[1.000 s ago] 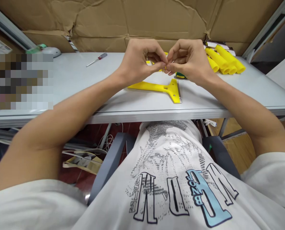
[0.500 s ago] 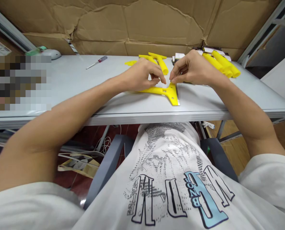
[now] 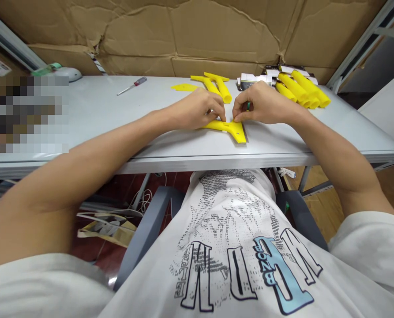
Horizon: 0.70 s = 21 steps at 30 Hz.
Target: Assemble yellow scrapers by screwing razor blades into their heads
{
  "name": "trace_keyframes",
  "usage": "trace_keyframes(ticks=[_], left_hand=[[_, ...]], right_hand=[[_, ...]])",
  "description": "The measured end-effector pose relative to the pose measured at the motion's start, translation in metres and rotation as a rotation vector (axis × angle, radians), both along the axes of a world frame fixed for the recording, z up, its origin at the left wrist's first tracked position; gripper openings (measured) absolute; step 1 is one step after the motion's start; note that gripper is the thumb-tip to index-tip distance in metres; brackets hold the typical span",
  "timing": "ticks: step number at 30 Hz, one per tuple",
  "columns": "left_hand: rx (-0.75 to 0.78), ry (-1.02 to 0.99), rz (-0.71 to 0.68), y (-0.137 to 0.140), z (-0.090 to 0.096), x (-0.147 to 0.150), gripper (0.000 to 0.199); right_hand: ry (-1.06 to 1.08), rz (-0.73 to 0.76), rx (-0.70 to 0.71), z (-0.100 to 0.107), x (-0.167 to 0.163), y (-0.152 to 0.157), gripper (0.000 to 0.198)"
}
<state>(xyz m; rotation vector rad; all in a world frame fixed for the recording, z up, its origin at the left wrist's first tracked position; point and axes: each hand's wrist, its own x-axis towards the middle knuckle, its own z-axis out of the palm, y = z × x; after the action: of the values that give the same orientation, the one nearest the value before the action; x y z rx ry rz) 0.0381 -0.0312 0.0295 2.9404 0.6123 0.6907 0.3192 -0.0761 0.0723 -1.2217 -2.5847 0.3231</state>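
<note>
A yellow T-shaped scraper (image 3: 230,126) lies near the table's front edge, its wide head toward the right and a thin blade strip along the head's right side. My left hand (image 3: 201,108) is closed round its handle, with curled fingertips beside the neck. At the far end of the head my right hand (image 3: 261,104) is closed in a pinch. Those fingertips touch the head and cover that end; what they pinch is too hidden to name. A small green bit (image 3: 249,105) shows between the right fingers. One hole is visible in the head's near end.
Behind my hands lie two more yellow T-shaped scrapers (image 3: 223,88) and a flat yellow piece (image 3: 184,87). Several yellow tubular handles (image 3: 304,90) and white-and-black packets (image 3: 256,79) are at the back right. A screwdriver (image 3: 132,85) lies back left, before a cardboard wall (image 3: 144,35).
My right hand has come down and slightly left against the scraper's head. My left fingers have curled lower, closer to the neck. The scraper has tilted a little.
</note>
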Motion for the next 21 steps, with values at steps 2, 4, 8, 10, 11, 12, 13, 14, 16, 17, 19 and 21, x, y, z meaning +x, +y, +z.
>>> trace_keyframes(ticks=[2,4,8,10,11,12,13,14,16,17,19,21], left_hand=[[-0.011,0.014,0.015,-0.0003,-0.0003,-0.0001,0.042],[-0.023,0.025,0.029,-0.0004,-0.0001,-0.0001,0.042],[-0.036,0.012,0.015,0.0012,-0.0008,0.0003,0.040],[-0.037,-0.002,0.001,0.0025,-0.0025,0.0009,0.039],[-0.038,-0.008,-0.001,0.0031,-0.0037,0.0013,0.038],[-0.038,-0.015,0.001,0.0035,-0.0049,0.0017,0.038],[-0.039,-0.022,0.006,0.0038,-0.0061,0.0021,0.038],[-0.042,-0.029,0.010,0.0038,-0.0071,0.0026,0.038],[-0.048,-0.047,0.015,0.0035,-0.0087,0.0033,0.037],[-0.051,-0.054,0.015,0.0032,-0.0091,0.0036,0.036],[-0.059,-0.062,0.010,0.0028,-0.0095,0.0041,0.034],[-0.064,-0.068,0.002,0.0029,-0.0097,0.0045,0.033]], right_hand=[[-0.022,0.011,0.035,-0.0005,-0.0008,0.0003,0.003],[-0.037,0.019,0.054,-0.0006,-0.0008,0.0012,0.004],[-0.018,0.039,0.010,0.0014,0.0028,0.0024,0.008],[0.018,0.059,-0.035,0.0031,0.0050,0.0018,0.009],[0.033,0.073,-0.050,0.0037,0.0058,0.0013,0.009],[0.045,0.087,-0.057,0.0043,0.0063,0.0008,0.009],[0.051,0.102,-0.061,0.0046,0.0067,0.0004,0.008],[0.057,0.112,-0.065,0.0047,0.0070,0.0002,0.007],[0.067,0.113,-0.086,0.0046,0.0074,0.0003,0.005],[0.073,0.106,-0.101,0.0045,0.0077,0.0007,0.005],[0.081,0.095,-0.129,0.0045,0.0082,0.0014,0.005],[0.085,0.093,-0.147,0.0045,0.0083,0.0020,0.006]])
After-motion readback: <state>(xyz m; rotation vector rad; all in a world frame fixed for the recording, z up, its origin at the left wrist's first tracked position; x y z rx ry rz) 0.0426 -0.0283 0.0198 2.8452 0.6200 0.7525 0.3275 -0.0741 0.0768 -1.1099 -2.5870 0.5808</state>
